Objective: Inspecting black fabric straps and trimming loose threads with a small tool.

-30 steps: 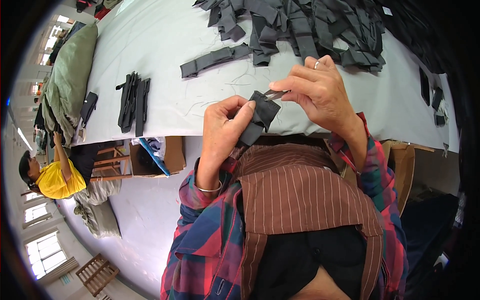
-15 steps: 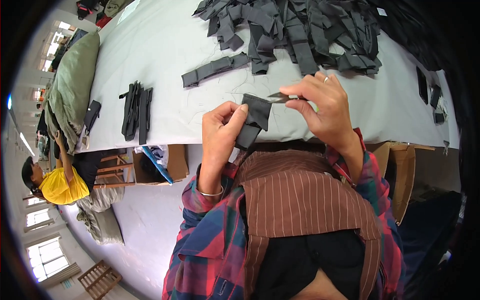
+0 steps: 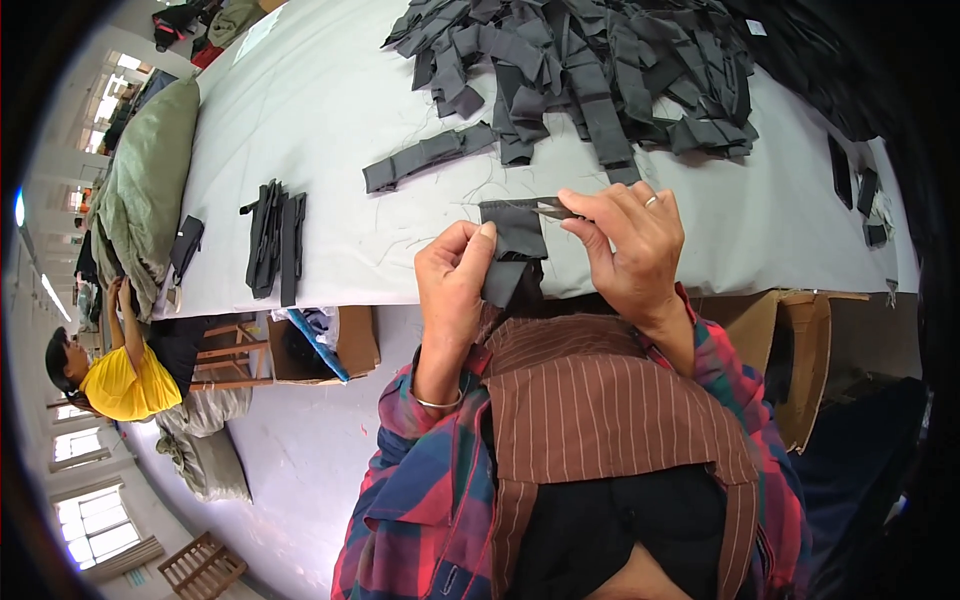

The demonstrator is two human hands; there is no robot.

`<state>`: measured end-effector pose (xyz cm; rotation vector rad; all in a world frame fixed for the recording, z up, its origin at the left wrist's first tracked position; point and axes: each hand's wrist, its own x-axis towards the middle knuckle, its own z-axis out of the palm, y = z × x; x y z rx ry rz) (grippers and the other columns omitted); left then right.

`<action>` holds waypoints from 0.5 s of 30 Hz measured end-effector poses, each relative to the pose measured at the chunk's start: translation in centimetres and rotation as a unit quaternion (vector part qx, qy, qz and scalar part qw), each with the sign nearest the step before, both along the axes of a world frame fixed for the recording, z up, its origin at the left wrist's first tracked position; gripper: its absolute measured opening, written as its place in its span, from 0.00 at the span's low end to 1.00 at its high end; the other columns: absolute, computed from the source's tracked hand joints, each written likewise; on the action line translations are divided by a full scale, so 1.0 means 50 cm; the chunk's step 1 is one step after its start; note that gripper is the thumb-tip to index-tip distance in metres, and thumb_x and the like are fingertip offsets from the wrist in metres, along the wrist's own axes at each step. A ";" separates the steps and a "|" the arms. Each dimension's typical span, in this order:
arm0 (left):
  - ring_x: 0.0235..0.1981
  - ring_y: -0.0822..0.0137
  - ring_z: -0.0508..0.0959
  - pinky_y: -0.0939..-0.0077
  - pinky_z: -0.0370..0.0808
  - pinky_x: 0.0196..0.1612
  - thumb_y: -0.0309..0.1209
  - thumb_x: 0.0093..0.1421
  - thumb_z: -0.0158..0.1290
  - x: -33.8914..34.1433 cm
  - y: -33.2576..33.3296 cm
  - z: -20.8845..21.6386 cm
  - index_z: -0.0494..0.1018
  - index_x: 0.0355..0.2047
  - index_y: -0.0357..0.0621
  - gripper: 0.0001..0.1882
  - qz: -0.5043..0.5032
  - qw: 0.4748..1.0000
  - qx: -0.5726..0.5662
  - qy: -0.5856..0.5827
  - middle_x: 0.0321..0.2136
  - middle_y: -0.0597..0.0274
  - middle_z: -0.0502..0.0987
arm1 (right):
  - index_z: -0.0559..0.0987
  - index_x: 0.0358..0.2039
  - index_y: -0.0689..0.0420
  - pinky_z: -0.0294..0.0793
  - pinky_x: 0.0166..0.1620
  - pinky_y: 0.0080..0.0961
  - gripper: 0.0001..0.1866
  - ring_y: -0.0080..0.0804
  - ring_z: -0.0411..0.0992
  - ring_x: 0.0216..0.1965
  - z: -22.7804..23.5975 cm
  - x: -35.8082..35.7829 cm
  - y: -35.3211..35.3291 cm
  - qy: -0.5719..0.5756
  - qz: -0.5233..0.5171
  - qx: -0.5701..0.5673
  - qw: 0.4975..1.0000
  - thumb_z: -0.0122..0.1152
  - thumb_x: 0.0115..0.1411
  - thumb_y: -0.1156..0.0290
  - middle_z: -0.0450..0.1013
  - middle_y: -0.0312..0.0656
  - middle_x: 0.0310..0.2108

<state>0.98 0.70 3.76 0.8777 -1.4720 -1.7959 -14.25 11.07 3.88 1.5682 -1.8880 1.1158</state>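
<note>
Fabric strip (image 3: pixel 518 237), dark grey, flat and folded, is mid-frame, pinched between thumb and fingers of the bare left hand (image 3: pixel 453 280). The bare right hand (image 3: pixel 630 245) grips a small pointed metal tool (image 3: pixel 556 211) between thumb and fingertips, its tip at the strip's upper right edge. Dark grey fabric strips (image 3: pixel 600 95) lie heaped on the pale cloth-covered table (image 3: pixel 325 115) at the frame's top.

Pale flr (image 3: pixel 310 460) runs by the table (image 3: pixel 325 110), w/ bright windows (image 3: pixel 95 518) in an off-white wall (image 3: pixel 152 495), slatted wood rack (image 3: pixel 201 565) lower L & lit tube light (image 3: pixel 55 294) far L.
</note>
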 end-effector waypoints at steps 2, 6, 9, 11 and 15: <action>0.19 0.86 0.58 0.88 0.54 0.21 0.29 0.61 0.51 -0.001 0.001 0.005 0.70 0.21 0.39 0.12 -0.007 1.000 0.005 -0.003 0.17 0.78 0.65 | 0.80 0.34 0.48 0.54 0.30 0.26 0.12 0.29 0.62 0.24 -0.001 -0.001 0.001 0.006 -0.006 0.000 1.000 0.65 0.48 0.64 0.67 0.28 0.21; 0.19 0.86 0.59 0.88 0.55 0.21 0.29 0.61 0.50 -0.002 0.005 0.008 0.70 0.21 0.39 0.12 -0.014 1.000 0.022 -0.009 0.17 0.78 0.65 | 0.80 0.34 0.47 0.53 0.30 0.25 0.12 0.27 0.60 0.23 0.001 0.002 0.003 0.031 -0.023 -0.005 0.999 0.66 0.46 0.64 0.67 0.27 0.22; 0.19 0.85 0.59 0.88 0.55 0.21 0.29 0.61 0.50 -0.002 0.004 0.006 0.70 0.21 0.39 0.12 -0.013 1.000 0.028 0.003 0.17 0.78 0.65 | 0.80 0.34 0.47 0.53 0.30 0.25 0.12 0.26 0.60 0.22 0.000 0.003 0.001 0.036 -0.029 -0.009 0.999 0.66 0.46 0.65 0.67 0.26 0.22; 0.19 0.86 0.59 0.88 0.55 0.21 0.29 0.61 0.51 -0.003 0.005 0.007 0.70 0.21 0.39 0.12 -0.013 0.999 0.032 0.009 0.17 0.78 0.65 | 0.80 0.34 0.47 0.53 0.31 0.25 0.12 0.26 0.60 0.22 -0.001 0.004 -0.001 0.038 -0.030 -0.010 0.999 0.66 0.46 0.65 0.67 0.25 0.22; 0.19 0.86 0.59 0.88 0.55 0.21 0.29 0.61 0.50 -0.001 0.004 0.005 0.69 0.21 0.39 0.12 -0.020 0.999 0.045 0.021 0.17 0.77 0.65 | 0.80 0.33 0.46 0.53 0.31 0.25 0.11 0.27 0.60 0.22 -0.005 0.003 -0.003 0.028 -0.020 -0.009 0.999 0.65 0.46 0.65 0.67 0.26 0.21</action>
